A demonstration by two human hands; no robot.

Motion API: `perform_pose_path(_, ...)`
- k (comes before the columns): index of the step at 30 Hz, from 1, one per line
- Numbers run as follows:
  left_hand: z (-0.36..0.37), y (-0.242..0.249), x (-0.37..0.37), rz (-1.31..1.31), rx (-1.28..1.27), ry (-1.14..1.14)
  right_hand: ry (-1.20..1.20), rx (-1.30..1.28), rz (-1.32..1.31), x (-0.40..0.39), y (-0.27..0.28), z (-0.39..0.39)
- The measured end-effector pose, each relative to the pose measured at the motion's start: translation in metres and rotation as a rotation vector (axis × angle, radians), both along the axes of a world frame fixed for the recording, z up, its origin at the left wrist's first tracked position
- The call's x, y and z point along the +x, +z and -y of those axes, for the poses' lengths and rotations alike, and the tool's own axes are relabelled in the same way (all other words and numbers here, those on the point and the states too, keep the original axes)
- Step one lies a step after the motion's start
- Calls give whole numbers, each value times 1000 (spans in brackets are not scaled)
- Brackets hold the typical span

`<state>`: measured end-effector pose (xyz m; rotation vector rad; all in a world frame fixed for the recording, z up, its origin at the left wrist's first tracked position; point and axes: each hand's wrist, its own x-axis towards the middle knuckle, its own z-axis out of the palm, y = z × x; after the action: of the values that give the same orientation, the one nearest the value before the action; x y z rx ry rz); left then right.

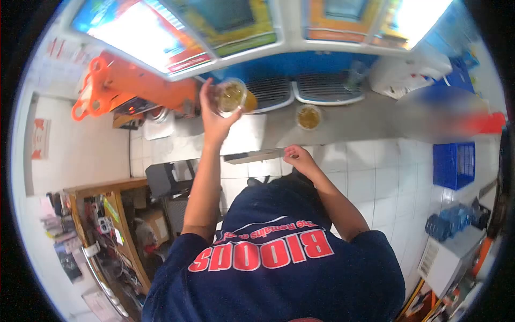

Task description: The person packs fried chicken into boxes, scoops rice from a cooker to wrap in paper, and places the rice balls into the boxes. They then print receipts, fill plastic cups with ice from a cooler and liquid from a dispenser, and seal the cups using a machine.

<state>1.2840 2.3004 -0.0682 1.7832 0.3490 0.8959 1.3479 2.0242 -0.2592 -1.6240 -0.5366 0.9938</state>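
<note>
My left hand (217, 119) is wrapped around a clear plastic cup (232, 95) with a greenish-yellow drink in it, held over the counter's left part. Right beside that cup, a yellow-orange drink (250, 102) shows, partly hidden behind it. A second cup (309, 117) with a yellow drink stands on the counter, out of either hand's grasp. By the counter's front edge my right hand (299, 158) has its fingers curled in, and nothing shows between them. A drawer-like panel (252, 156) under the edge lies just left of its fingertips.
Drink dispensers with lit panels (236, 24) line the back above two black drip trays (330, 88). An orange device (142, 88) stands at left on the grey counter (354, 121). A wooden shelf (104, 188), blue crate (454, 165) and water bottles (449, 221) are lower down.
</note>
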Motion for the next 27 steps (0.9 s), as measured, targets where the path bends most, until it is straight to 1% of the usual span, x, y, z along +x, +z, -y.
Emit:
perform_pose_path(1, -5, 3, -20, 49, -31, -58, 37, 16, -1, -11, 0, -19)
perform_pose_path(4, -30, 11, -87, -41, -75, -18, 293, 9, -106, -47, 8, -89)
perform_pose_path(5, -45, 13, -111, -98, -40, -7, 374, 45, -100, -60, 15, -118)
perform_pose_path(7, -75, 17, -158, -157, -20, 26, 453, 118, -158, -92, 39, -180)
perform_pose_path(8, -92, 19, -180, -209, 38, 68, 544, 166, -154, -108, 44, -215)
perform_pose_path(9, -110, 21, -199, -198, 41, 67, 543, 168, -143, -124, 55, -248)
perform_pose_path(11, -145, 27, -235, -308, 98, 140, 304, 176, -449, -162, 80, -310)
perform_pose_path(12, -163, 29, -250, -323, 147, 171, 143, 197, -528, -179, 83, -342)
perform_pose_path(13, -181, 31, -261, -303, 143, 173, -19, 219, -601, -194, 83, -372)
perform_pose_path(14, -199, 32, -272, -298, 124, 181, -159, 340, -728, -207, 83, -396)
perform_pose_path(15, -214, 32, -281, -298, 105, 186, -163, 336, -717, -214, 86, -409)
perform_pose_path(17, -244, 31, -293, -274, 86, 167, -326, 370, -821, -228, 89, -425)
perform_pose_path(18, -258, 32, -295, -262, 144, 153, -359, 359, -807, -233, 95, -426)
perform_pose_path(19, -270, 34, -297, -244, 207, 135, -378, 362, -799, -236, 88, -424)
perform_pose_path(20, -281, 30, -297, -218, 163, 90, -356, 330, -767, -237, 84, -421)
perform_pose_path(22, -299, 28, -294, -214, 193, 47, -314, 275, -699, -242, 84, -409)
perform_pose_path(25, -315, 23, -284, -181, 231, -12, -346, 294, -642, -260, 90, -396)
perform_pose_path(27, -320, 19, -276, -182, 159, -56, -369, 299, -636, -265, 89, -392)
